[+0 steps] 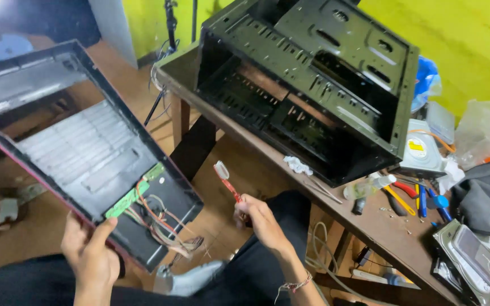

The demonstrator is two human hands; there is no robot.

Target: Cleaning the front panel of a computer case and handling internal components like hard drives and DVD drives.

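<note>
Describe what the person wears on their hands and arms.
Both the left hand and the right hand are bare: no gloves, no sleeves reach the forearms. A thin thread bracelet with small red bits circles the right wrist. No rings or watch are visible.

Two bare hands are seen low in the frame: the left hand (89, 255) at lower left, the right hand (259, 218) near lower centre. No sleeves are worn; both forearms are uncovered to the frame edge. A thin thread bracelet (296, 283) with small reddish beads and loose ends is worn on the right wrist. Dark trousers (267, 266) are seen along the bottom edge. No rings or watch are visible.
</note>
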